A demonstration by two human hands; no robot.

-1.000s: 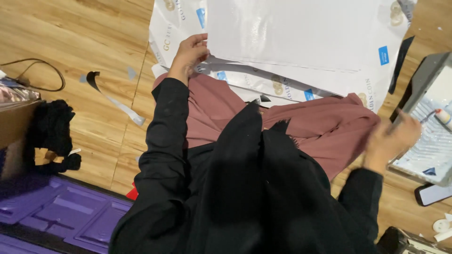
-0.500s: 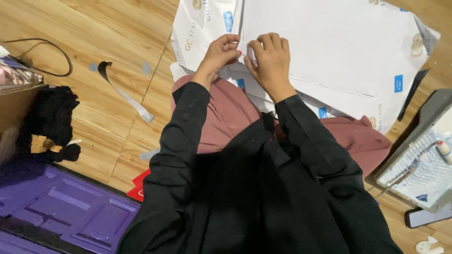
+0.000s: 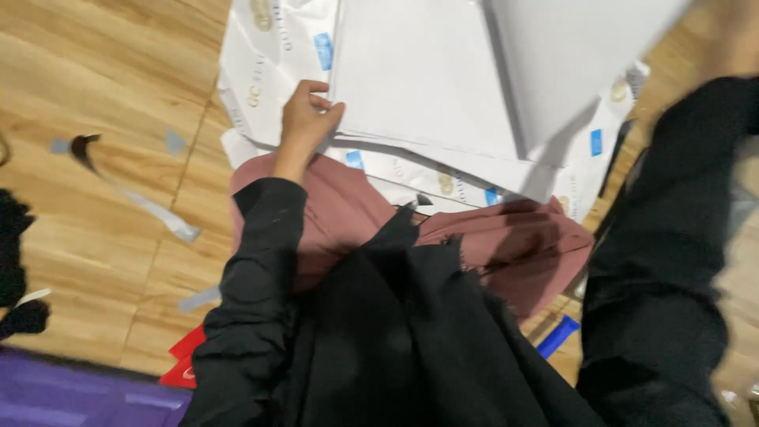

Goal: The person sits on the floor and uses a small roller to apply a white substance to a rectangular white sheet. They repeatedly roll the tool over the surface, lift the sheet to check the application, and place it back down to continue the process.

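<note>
My left hand (image 3: 307, 119) pinches the left edge of a white mailer bag (image 3: 419, 87) that lies on top of a stack of printed white mailer bags (image 3: 261, 71) on the wooden floor. My right hand (image 3: 735, 35) is a blur at the top right, its black sleeve (image 3: 664, 237) raised. Next to it a second white mailer bag (image 3: 577, 55) is lifted off the stack and casts a shadow. A pink garment (image 3: 348, 213) lies under the stack's near edge. Black fabric (image 3: 411, 332) covers my lap.
A strip of grey tape (image 3: 138, 202) lies on the floor to the left, with black cloth (image 3: 16, 261) at the left edge. A purple mat (image 3: 63, 395) and a red item (image 3: 186, 360) are at the bottom left. A blue item (image 3: 557, 336) is near my right knee.
My right hand has left the stack and swung up to the right, lifting a white bag. My left hand stays on the bag's left edge. The view has shifted closer.
</note>
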